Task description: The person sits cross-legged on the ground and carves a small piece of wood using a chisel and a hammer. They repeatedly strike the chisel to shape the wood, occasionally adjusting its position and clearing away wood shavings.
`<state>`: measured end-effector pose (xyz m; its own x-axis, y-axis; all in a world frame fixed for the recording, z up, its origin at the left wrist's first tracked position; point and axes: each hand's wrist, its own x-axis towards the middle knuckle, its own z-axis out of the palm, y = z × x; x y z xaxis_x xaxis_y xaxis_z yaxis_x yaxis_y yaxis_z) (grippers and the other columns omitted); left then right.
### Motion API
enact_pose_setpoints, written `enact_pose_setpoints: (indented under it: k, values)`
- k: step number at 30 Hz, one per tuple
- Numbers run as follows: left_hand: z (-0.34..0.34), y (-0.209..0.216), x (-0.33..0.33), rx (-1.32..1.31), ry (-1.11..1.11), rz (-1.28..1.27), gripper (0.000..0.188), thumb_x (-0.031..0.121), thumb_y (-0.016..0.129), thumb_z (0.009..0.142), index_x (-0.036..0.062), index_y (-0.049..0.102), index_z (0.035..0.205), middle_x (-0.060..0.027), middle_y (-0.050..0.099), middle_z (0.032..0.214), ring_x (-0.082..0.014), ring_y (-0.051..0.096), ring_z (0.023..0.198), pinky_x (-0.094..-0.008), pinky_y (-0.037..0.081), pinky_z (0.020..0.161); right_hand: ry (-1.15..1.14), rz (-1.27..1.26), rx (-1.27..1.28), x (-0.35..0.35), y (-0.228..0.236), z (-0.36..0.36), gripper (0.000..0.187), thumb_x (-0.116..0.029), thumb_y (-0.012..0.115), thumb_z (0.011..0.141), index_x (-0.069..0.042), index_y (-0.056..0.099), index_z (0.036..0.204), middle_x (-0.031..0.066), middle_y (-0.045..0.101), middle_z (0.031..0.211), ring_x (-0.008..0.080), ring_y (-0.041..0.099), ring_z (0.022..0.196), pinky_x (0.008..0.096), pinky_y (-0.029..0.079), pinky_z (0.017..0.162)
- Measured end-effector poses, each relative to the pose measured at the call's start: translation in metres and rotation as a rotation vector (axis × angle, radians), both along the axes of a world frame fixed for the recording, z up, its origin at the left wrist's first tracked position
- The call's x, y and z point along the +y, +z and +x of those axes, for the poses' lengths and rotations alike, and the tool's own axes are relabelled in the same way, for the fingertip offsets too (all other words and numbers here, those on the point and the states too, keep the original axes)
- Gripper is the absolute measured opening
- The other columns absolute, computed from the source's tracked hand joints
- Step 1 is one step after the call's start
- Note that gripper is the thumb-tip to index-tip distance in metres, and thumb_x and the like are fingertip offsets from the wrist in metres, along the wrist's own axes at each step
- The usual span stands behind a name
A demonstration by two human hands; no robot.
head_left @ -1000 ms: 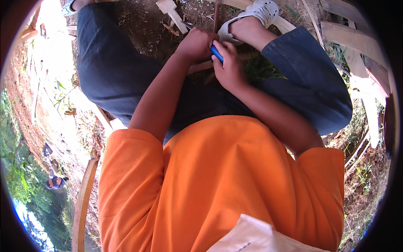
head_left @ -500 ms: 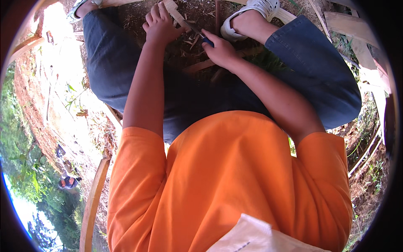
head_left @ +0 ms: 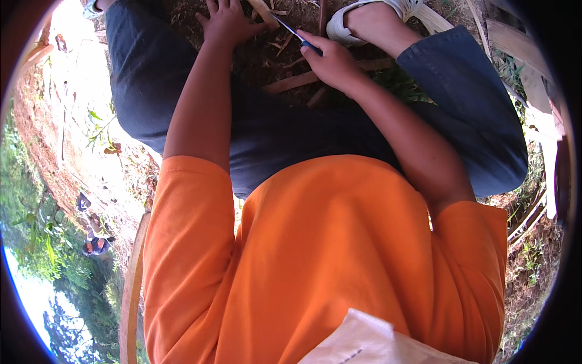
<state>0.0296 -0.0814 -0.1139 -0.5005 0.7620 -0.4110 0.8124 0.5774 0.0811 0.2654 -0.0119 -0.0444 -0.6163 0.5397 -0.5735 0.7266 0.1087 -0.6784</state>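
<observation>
At the top of the view my left hand [head_left: 225, 24] has its fingers spread, some reaching the picture's edge. Its thumb stretches right, close to the lower end of a pale strip of wood [head_left: 263, 12]; whether it touches the wood I cannot tell. My right hand [head_left: 332, 62] is wrapped round the dark blue handle of a knife [head_left: 288, 26]. The narrow blade slants up and left, its tip beside the wood strip. Thin wood shavings [head_left: 284, 43] lie on the dark soil below the blade.
My bent legs in dark trousers [head_left: 467, 115] frame the work area. A white shoe [head_left: 347, 27] rests right of the knife. Flat wood pieces [head_left: 297, 81] lie nearer me, and boards [head_left: 515, 41] at far right. A curved wooden piece [head_left: 132, 291] stands at left.
The whole view has shifted a little, with both hands higher in it. My left fingers are more spread, and the right hand with the knife sits slightly farther right, more blade showing.
</observation>
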Motion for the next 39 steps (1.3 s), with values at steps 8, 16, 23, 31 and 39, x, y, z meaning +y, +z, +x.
enact_pose_setpoints:
  k: [8, 16, 23, 31, 39]
  values:
    - [-0.006, 0.002, 0.002, -0.092, 0.021, -0.029, 0.148, 0.082, 0.075, 0.065, 0.0015, 0.0, 0.164, -0.0197, 0.011, 0.172, -0.0465, 0.015, 0.156, -0.0678, 0.021, 0.121, 0.016, 0.087, 0.075, -0.009, -0.008, -0.002, 0.046, -0.03, 0.06, 0.099, -0.021, 0.061, 0.144, 0.019, 0.071, 0.086, 0.0359, 0.07, 0.079, 0.0439, 0.054, 0.076]
    - [-0.007, 0.008, 0.003, -0.142, 0.055, -0.039, 0.153, 0.084, 0.076, 0.061, 0.0009, 0.0, 0.164, -0.0197, 0.008, 0.172, -0.0464, 0.012, 0.157, -0.0671, 0.019, 0.121, 0.037, 0.073, 0.019, 0.009, -0.02, -0.036, 0.046, -0.029, 0.06, 0.099, -0.023, 0.06, 0.144, 0.0161, 0.072, 0.084, 0.0309, 0.069, 0.074, 0.0422, 0.054, 0.073]
    - [-0.009, 0.0, -0.005, -0.141, 0.026, 0.013, 0.152, 0.08, 0.079, 0.062, 0.0007, -0.001, 0.164, -0.0184, 0.007, 0.173, -0.0474, 0.012, 0.156, -0.0673, 0.018, 0.121, -0.049, -0.029, 0.035, 0.006, -0.006, -0.028, 0.047, -0.032, 0.06, 0.101, -0.025, 0.058, 0.147, 0.0083, 0.066, 0.074, 0.0183, 0.061, 0.066, 0.0358, 0.051, 0.069]
    - [-0.01, -0.003, -0.003, -0.143, 0.016, 0.014, 0.15, 0.079, 0.078, 0.065, -0.0012, -0.001, 0.163, -0.0217, 0.008, 0.172, -0.0496, 0.011, 0.155, -0.0627, 0.018, 0.123, 0.11, 0.039, -0.042, 0.006, -0.003, -0.004, 0.046, -0.031, 0.061, 0.101, -0.027, 0.058, 0.147, 0.0076, 0.058, 0.067, 0.0193, 0.058, 0.063, 0.0356, 0.049, 0.066]
    - [-0.009, -0.014, 0.0, -0.109, 0.013, 0.033, 0.149, 0.08, 0.077, 0.065, 0.0, -0.001, 0.164, -0.0199, 0.007, 0.172, -0.0504, 0.01, 0.155, -0.0623, 0.018, 0.124, 0.114, 0.151, 0.056, 0.005, -0.016, -0.008, 0.047, -0.03, 0.059, 0.101, -0.03, 0.057, 0.148, 0.0128, 0.062, 0.067, 0.0254, 0.063, 0.063, 0.0391, 0.051, 0.067]
